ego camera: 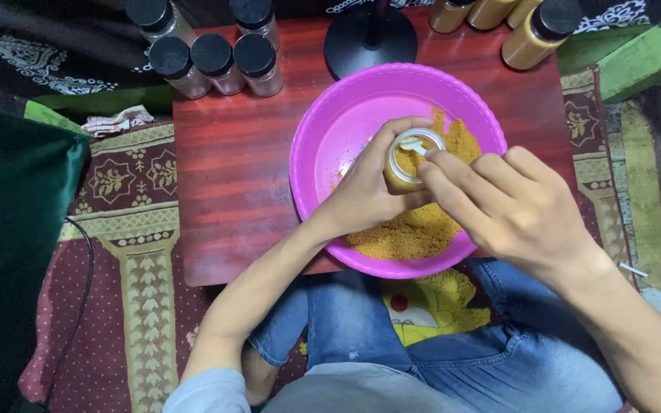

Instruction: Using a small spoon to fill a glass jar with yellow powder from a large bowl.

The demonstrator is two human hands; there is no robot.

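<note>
Nearest the camera are the person's folded knees in blue jeans [453, 344], with both forearms reaching out over them toward a low red wooden table [231, 153]. The left hand [365, 191] is curled closed around a small open jar [411, 160], fingers wrapped round its far side and thumb on the near side, holding it tilted a little over the pink plastic bowl [330, 145]. The right hand [514, 203] has its fingers drawn narrow, pinched on a small white spoon [413, 144] whose tip sits in the jar's mouth; how tightly it grips cannot be told. The jar is clear, already mostly full of yellow-orange powder, and sits above the middle of the bowl. A heap of the same powder [415, 233] lies along the bowl's near and right inner side, while the left inner side is mostly bare pink with a few smears. The bowl's near rim overhangs the table's near edge, just above the knees. To the left of the bowl the tabletop is open wood up to its left edge. At the far left corner stand black-capped jars [216, 61] in a cluster, a round black stand base [370, 38] sits just beyond the bowl, and filled yellow jars [533, 34] stand at the far right.
</note>
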